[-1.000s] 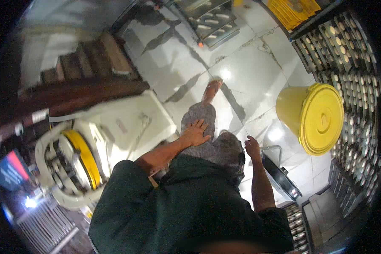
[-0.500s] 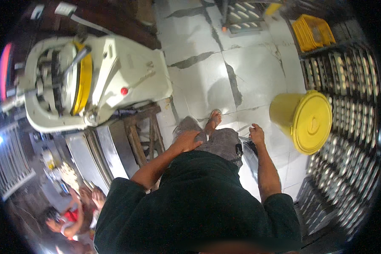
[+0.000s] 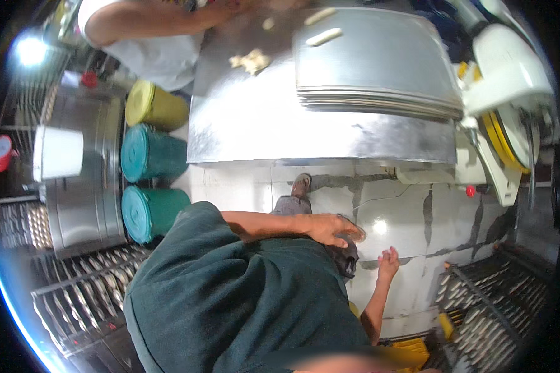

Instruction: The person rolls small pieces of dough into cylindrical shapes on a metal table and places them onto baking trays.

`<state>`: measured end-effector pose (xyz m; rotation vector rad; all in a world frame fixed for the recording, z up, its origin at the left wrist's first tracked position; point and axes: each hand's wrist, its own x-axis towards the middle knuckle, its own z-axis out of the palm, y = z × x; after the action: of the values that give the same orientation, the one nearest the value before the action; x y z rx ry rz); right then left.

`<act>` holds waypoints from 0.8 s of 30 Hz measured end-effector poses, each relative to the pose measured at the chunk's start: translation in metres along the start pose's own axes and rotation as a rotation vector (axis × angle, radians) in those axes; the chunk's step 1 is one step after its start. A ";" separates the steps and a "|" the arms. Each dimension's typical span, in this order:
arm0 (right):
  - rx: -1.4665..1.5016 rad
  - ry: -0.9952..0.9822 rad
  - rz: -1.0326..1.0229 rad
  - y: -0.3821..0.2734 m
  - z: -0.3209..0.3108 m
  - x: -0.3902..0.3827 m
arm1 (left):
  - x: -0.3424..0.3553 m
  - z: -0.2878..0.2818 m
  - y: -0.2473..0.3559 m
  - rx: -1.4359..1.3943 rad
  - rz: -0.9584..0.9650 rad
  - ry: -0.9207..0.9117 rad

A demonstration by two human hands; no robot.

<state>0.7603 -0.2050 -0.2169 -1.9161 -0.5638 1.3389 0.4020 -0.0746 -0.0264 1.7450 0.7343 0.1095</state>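
Note:
My left hand (image 3: 333, 230) reaches across the front of my body at waist height. Its fingers are stretched out and it holds nothing. Lower and to the right, my right hand (image 3: 389, 262) hangs over the tiled floor, fingers loosely apart and nothing in them. Ahead of me stands a shiny steel table (image 3: 255, 133), out of reach of both hands. A stack of flat metal trays (image 3: 379, 65) lies on it, with two pale dough sticks (image 3: 323, 37) on the top tray. A lump of dough (image 3: 251, 61) sits left of the stack.
A co-worker's arm (image 3: 162, 26) extends over the table's far left. Lidded teal (image 3: 155, 152), green (image 3: 158, 211) and yellow buckets (image 3: 158, 105) line the left. A cream machine (image 3: 510, 68) stands right of the table. Racks of dough pieces (image 3: 485, 311) are at lower right.
My body has turned; the machine now shows at right and the table ahead. My left hand has swung from my thigh across my waist. My right hand remains out at my side.

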 end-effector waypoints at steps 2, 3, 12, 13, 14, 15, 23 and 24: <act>-0.064 -0.049 -0.142 -0.085 0.036 -0.020 | -0.042 -0.035 0.014 -0.166 0.003 0.094; -0.107 -0.079 -0.198 -0.124 0.059 -0.035 | -0.063 -0.044 0.015 -0.188 0.033 0.224; -0.499 -0.545 -0.791 -0.326 0.327 -0.116 | -0.166 -0.178 -0.072 -0.082 -0.325 1.278; -0.543 -0.642 -0.830 -0.332 0.356 -0.113 | -0.170 -0.192 -0.091 0.057 -0.392 1.313; -0.528 -0.715 -0.868 -0.334 0.384 -0.108 | -0.171 -0.206 -0.108 0.197 -0.458 1.338; -0.520 -0.776 -0.900 -0.337 0.406 -0.101 | -0.159 -0.226 -0.115 0.223 -0.389 1.443; -0.490 -0.585 -1.103 -0.347 0.527 -0.057 | -0.110 -0.355 -0.171 0.381 -0.600 1.262; -0.474 -0.517 -1.131 -0.348 0.532 -0.048 | -0.106 -0.346 -0.162 0.286 -0.436 1.456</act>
<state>0.2651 0.1501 -0.0291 -1.1051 -1.9858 0.9104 0.0991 0.1807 -0.0318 1.5093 2.2229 1.0784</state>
